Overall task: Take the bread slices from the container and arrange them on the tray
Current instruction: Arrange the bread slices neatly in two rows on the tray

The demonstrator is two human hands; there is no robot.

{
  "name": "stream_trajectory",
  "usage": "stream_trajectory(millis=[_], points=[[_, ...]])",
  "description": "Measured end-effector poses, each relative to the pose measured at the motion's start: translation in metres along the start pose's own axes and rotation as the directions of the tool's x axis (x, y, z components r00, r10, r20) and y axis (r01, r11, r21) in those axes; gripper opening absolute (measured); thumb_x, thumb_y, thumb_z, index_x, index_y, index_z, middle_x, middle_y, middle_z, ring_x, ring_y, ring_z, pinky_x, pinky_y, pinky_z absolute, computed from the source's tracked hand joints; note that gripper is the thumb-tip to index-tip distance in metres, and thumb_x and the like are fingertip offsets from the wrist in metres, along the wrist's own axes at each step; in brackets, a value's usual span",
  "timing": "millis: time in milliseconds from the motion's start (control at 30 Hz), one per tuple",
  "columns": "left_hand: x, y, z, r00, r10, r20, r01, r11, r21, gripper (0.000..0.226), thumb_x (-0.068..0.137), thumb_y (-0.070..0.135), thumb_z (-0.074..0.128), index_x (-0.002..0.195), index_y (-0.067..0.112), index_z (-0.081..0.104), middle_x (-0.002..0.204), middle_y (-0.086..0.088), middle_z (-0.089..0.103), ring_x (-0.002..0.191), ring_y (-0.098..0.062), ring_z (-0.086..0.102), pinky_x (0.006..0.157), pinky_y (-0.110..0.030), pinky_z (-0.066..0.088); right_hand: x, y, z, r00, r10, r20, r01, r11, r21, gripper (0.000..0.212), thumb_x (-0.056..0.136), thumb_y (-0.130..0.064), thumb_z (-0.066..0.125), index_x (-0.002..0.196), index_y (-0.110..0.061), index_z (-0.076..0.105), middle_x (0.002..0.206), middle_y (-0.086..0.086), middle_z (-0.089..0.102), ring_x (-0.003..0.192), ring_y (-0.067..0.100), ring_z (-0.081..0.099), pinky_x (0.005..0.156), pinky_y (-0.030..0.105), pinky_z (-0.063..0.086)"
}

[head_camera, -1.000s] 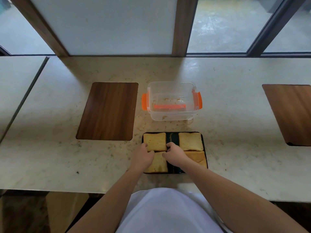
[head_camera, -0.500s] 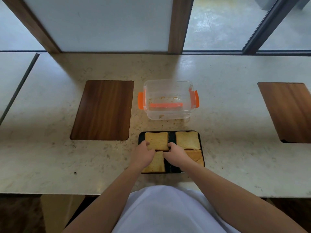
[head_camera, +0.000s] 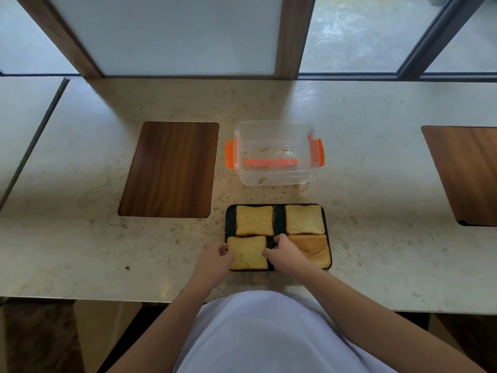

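A black tray (head_camera: pixel 279 218) lies near the counter's front edge with several toasted bread slices on it. Two sit in the far row (head_camera: pixel 254 220) (head_camera: pixel 304 219). In the near row, my left hand (head_camera: pixel 215 261) and my right hand (head_camera: pixel 283 255) grip the left and right edges of the near-left bread slice (head_camera: pixel 248 253). The near-right slice (head_camera: pixel 313 249) is partly hidden by my right hand. Behind the tray stands a clear plastic container (head_camera: pixel 274 153) with orange clips, holding only crumbs.
A dark wooden inset panel (head_camera: pixel 169 169) lies left of the container, another panel (head_camera: pixel 468 173) at the far right. A counter seam (head_camera: pixel 35 138) runs along the far left. Windows rise behind the pale stone counter (head_camera: pixel 376 184).
Both hands have pulled back from the far-left slice toward me and now hold the near-left slice by its sides. The camera has tilted slightly.
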State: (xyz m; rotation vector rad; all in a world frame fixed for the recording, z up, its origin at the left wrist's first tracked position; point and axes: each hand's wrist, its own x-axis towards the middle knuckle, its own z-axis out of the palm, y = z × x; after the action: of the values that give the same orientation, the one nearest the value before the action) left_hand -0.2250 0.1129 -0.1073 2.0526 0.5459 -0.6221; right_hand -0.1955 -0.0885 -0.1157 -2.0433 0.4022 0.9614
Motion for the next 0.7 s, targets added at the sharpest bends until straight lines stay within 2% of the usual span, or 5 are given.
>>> stream_trajectory(millis=[167,300,400,533,700], points=[[0.0,0.007,0.004,1.0,-0.001,-0.003,0.001,1.0,-0.008,0.048,0.093,0.026,0.055,0.138,0.011,0.051,0.134,-0.007,0.058,0.105,-0.012,0.05,0.085,-0.028,0.039,-0.002,0.004,0.006,1.0,-0.024,0.011,0.024,0.999,-0.035,0.047,0.096,-0.03,0.063,0.139,-0.014,0.047,0.101,-0.002,0.063,0.088,0.012,0.063,0.077,0.031,0.057],[-0.002,0.013,0.006,0.999,0.007,0.034,-0.007,1.0,0.003,0.044,0.093,0.026,0.056,0.135,0.012,0.054,0.13,-0.002,0.059,0.109,-0.013,0.051,0.089,-0.029,0.04,-0.002,0.007,0.004,1.0,-0.015,0.018,0.016,0.998,-0.062,0.043,0.095,-0.032,0.063,0.132,-0.015,0.05,0.1,-0.001,0.063,0.085,0.012,0.06,0.07,0.028,0.053],[0.002,0.015,0.002,1.0,0.0,0.03,0.001,0.999,-0.042,0.016,0.093,0.024,0.056,0.106,0.031,0.063,0.102,0.011,0.059,0.103,-0.017,0.052,0.084,-0.031,0.04,-0.002,0.008,-0.002,1.0,-0.025,0.014,0.026,0.997,-0.067,0.052,0.095,-0.034,0.064,0.139,-0.013,0.046,0.099,-0.004,0.061,0.083,0.009,0.06,0.065,0.026,0.051],[0.01,0.023,-0.008,1.0,-0.001,0.019,0.002,0.999,-0.054,0.047,0.095,0.026,0.056,0.14,0.016,0.049,0.136,-0.003,0.055,0.12,-0.021,0.052,0.092,-0.03,0.039,0.003,-0.002,-0.014,0.998,-0.055,-0.003,0.055,0.998,-0.037,0.066,0.097,-0.033,0.061,0.153,-0.014,0.034,0.095,-0.008,0.057,0.079,0.009,0.061,0.078,0.037,0.061],[0.021,0.039,-0.007,0.999,0.013,0.05,-0.013,1.0,-0.01,0.055,0.095,0.03,0.054,0.147,0.016,0.04,0.148,-0.009,0.045,0.132,-0.023,0.044,0.102,-0.036,0.038,0.017,-0.019,-0.018,1.0,-0.013,0.01,0.013,0.999,0.03,0.072,0.097,-0.03,0.059,0.159,-0.012,0.027,0.101,0.003,0.065,0.085,0.014,0.064,0.081,0.036,0.059]])
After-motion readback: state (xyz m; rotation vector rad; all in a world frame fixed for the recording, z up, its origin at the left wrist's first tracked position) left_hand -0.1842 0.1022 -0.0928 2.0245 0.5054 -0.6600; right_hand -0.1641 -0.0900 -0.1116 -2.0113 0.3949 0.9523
